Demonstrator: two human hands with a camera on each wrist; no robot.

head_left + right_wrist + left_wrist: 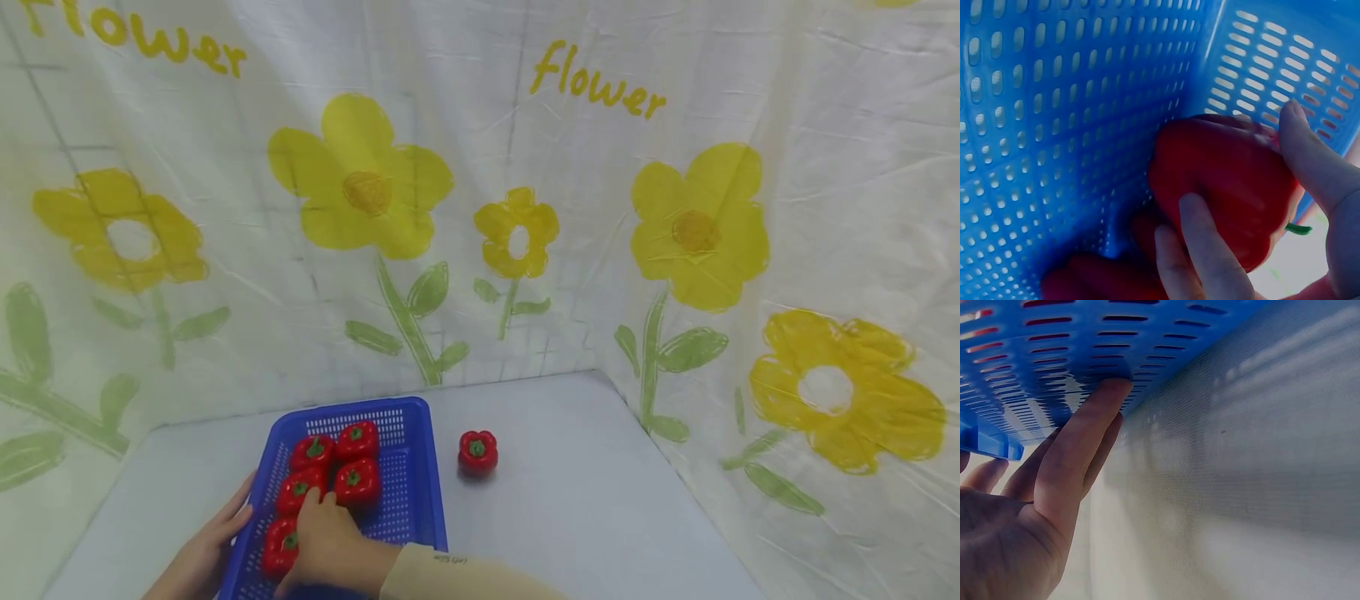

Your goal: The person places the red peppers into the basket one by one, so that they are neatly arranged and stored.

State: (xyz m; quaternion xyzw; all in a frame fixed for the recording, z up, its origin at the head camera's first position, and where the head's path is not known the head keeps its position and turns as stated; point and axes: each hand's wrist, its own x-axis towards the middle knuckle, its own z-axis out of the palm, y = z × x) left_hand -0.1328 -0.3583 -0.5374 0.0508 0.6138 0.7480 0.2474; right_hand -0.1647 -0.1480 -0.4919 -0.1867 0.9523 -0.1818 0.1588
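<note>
A blue plastic basket (427,467) with slotted walls holds several red bell peppers with green stems, grouped toward its left side. My right hand (330,537) reaches into it and grips a red bell pepper (1222,175) between thumb and fingers, against the basket's inner corner. In the head view, that pepper (276,550) is partly covered by the hand. My left hand (1054,494) is outside the basket's left wall, its long fingers extended and touching the slotted side. Outside the basket, to its right, stands a single red bell pepper (477,452).
The basket rests on a pale table (555,517). Behind the table and along its right side hangs a whitish curtain (480,333) printed with yellow flowers. More red peppers (1104,278) lie low in the basket beside the gripped one.
</note>
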